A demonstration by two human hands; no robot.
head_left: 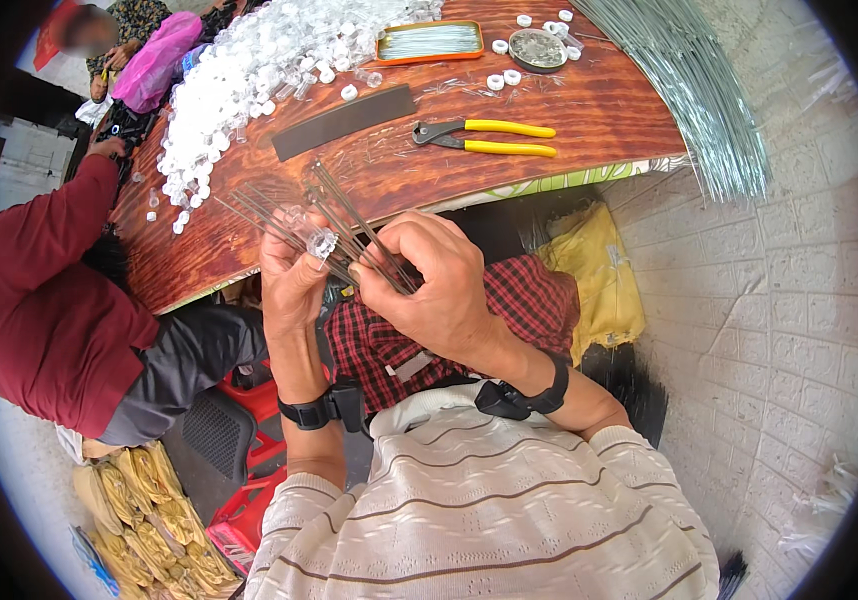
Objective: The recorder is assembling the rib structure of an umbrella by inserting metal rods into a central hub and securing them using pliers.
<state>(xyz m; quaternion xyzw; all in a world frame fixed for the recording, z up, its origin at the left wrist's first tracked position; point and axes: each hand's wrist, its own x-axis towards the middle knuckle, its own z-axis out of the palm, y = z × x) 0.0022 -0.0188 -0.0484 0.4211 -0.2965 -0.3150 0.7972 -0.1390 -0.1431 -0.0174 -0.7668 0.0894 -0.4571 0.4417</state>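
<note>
Slantwise | metal rods (350, 212) | long axes pointing away, leftward | right hand (439, 285) gripping

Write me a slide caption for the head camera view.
Left hand holds clear plastic pieces, right hand thin metal rods, before a wood-grain table bearing yellow-handled pincers.

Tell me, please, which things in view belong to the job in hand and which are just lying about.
Belonging, it seems: clear plastic piece, in the left hand; thin metal rods, in the right hand; probably the heaped plastic pieces and yellow-handled pliers, both untouched.

Likely just lying about: pink bag; yellow fabric; tan bundles, lower left.
</note>
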